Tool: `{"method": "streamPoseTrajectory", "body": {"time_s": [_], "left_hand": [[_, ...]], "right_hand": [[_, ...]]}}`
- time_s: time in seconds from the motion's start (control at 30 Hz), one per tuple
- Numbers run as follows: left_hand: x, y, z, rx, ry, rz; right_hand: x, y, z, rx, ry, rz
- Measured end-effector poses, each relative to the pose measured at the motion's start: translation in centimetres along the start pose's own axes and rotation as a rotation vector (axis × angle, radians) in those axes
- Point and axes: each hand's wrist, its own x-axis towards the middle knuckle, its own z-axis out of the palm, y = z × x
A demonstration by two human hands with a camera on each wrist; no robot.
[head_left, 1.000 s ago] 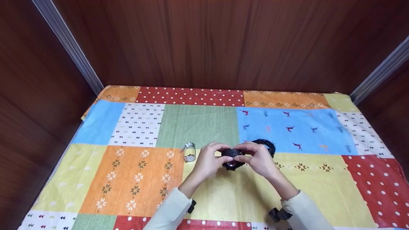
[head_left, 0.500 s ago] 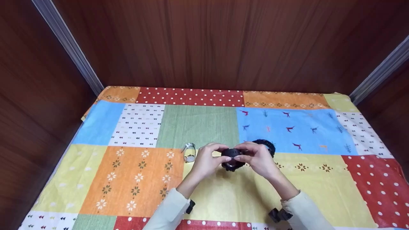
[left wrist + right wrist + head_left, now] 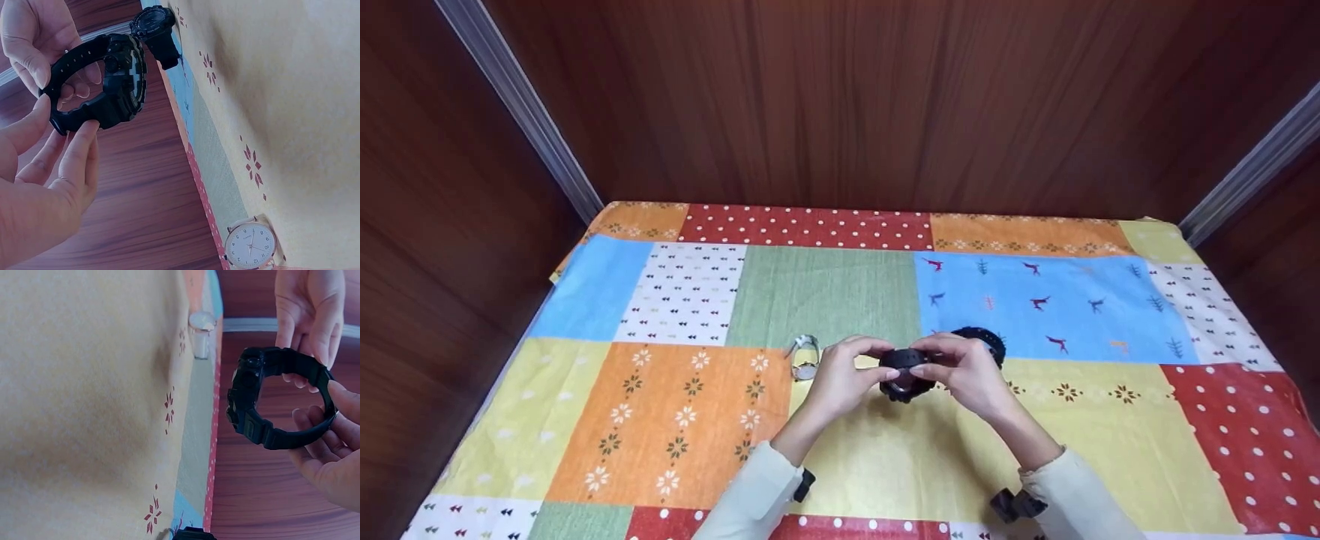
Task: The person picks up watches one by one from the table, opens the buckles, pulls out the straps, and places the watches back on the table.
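Both hands hold a black wristwatch [image 3: 906,384] with a chunky case, its strap joined into a loop. My left hand [image 3: 844,375] pinches the strap from the left between thumb and fingers. From the other side my right hand [image 3: 964,373] pinches the strap close to the left thumb. In the left wrist view the watch [image 3: 112,79] shows its case turned away from the hands, and strap holes run along the band. The right wrist view gives the same watch [image 3: 247,396] side-on, apart from the cloth.
A second black watch [image 3: 994,345] lies just beyond the right hand. Left of the left hand stands a pale-dialed watch [image 3: 805,369] with a looped strap. Patchwork cloth [image 3: 840,292] covers the table, with brown wood panels [image 3: 840,105] behind and at the sides.
The left hand and forearm have shifted very slightly left. Both hands keep their pinch on the watch strap, and the other watches stay in place.
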Motion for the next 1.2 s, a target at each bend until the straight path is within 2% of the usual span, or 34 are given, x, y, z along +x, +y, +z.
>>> {"method": "streamPoseTrajectory", "body": {"time_s": [0.23,0.47,0.67,0.9,1.2], "left_hand": [[-0.1,-0.2,-0.1,-0.020,-0.009,0.004],[-0.1,-0.6,-0.2,-0.030,0.009,0.021],[-0.1,-0.6,-0.4,-0.065,0.004,0.009],[-0.1,-0.6,-0.5,-0.060,-0.001,-0.003],[-0.2,-0.5,-0.6,-0.047,-0.002,-0.015]], "right_hand": [[-0.4,-2.8,-0.2,-0.023,0.001,0.016],[-0.6,-3.3,-0.4,0.003,0.002,0.041],[-0.6,-2.6,-0.5,0.053,0.007,0.052],[-0.1,0.1,-0.4,0.116,0.010,0.067],[-0.1,0.4,-0.5,0.107,-0.006,0.072]]}}
